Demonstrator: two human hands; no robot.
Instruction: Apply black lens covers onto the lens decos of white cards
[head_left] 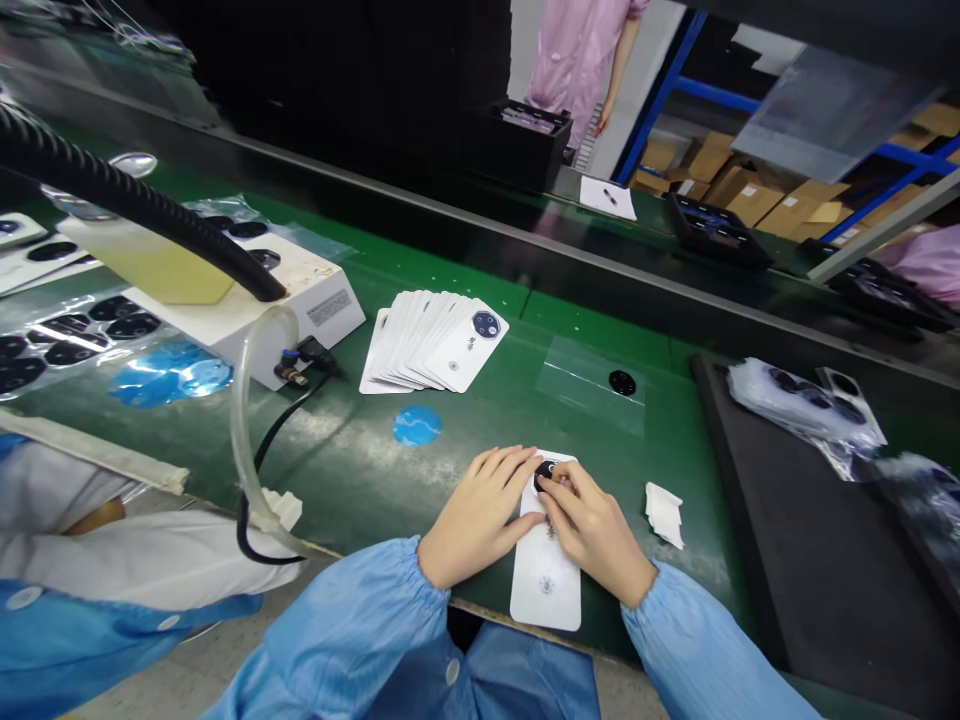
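Our left hand (478,515) lies flat, steadying the thin, light white card (545,585) by its edge, while our right hand (596,535) pinches the fragile round black piece (546,472) at its rim.

No text can be read in full. The top card (466,345) of the fanned stack carries a short vertical group of small dark characters, apparently Chinese, though the view is too poor to confirm them. A small round printed mark sits below them. A second card (545,590), lying apart from the stack, shows a similar mark. The gray label (328,307) on the white machine (247,310) bears fine print, too small to read.
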